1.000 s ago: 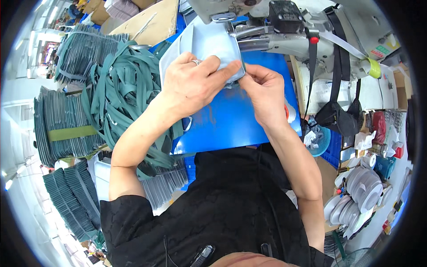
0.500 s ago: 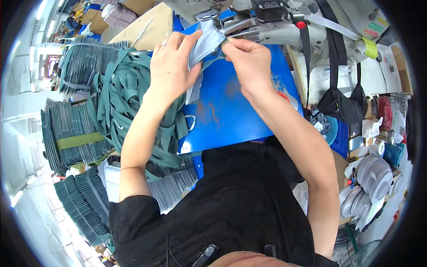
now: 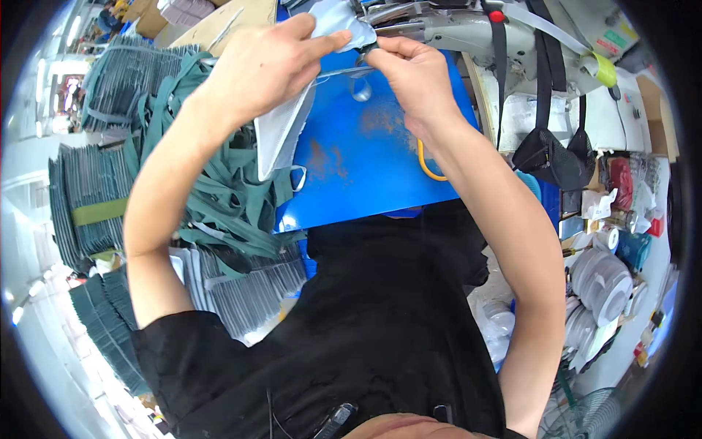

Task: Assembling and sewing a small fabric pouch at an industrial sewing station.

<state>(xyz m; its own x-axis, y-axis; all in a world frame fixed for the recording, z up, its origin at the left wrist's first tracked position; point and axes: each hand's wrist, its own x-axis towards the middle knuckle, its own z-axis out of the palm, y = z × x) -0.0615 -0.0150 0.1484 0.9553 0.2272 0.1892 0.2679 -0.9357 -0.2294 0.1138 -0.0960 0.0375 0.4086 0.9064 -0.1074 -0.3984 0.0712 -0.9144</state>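
Note:
Light blue fabric (image 3: pixel 338 23) lies at the sewing machine (image 3: pixel 475 38), at the top of the head view. My left hand (image 3: pixel 267 69) holds its left side, the index finger stretched over the cloth and the other fingers bent; the thumb is largely hidden. Thumb and index finger of my right hand (image 3: pixel 418 79) pinch a dark edge at the fabric's lower right corner. Below my left hand hangs a whitish, stiff-looking cloth panel (image 3: pixel 281 137). Between the hands a thin pale strip runs above the blue work surface (image 3: pixel 365 157).
Loose green straps (image 3: pixel 238 179) heap to the left, beside tied stacks of green-grey pieces (image 3: pixel 91 194). An orange handle (image 3: pixel 424 162) shows by my right forearm. Black straps and a dark pouch (image 3: pixel 552 157) hang at the right, above white spools (image 3: pixel 603 282).
My left hand has shifted left and slightly up, its elbow swinging outward. More of the whitish panel and the orange handle shows. My right hand keeps its pinch, slightly higher in view.

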